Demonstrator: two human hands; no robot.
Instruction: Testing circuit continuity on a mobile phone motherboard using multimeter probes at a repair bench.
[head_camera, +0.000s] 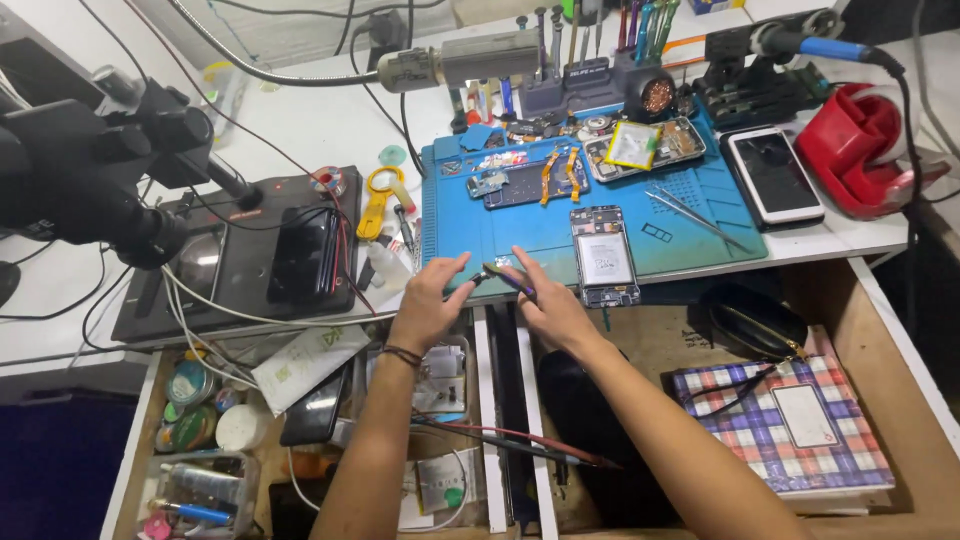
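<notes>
A small tool (503, 276) with a purple handle and pale tip lies near-level, pinched between both hands; it hovers just left of the opened phone (604, 256); the phone lies flat, back open, on the blue mat's front edge.

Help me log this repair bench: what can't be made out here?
- Small tool between left hand and right hand: too small and blurred to identify.
- Opened phone: its parts are too fine.
- Left drawer contents: forearm covers some, bottom edge cuts the rest.
</notes>
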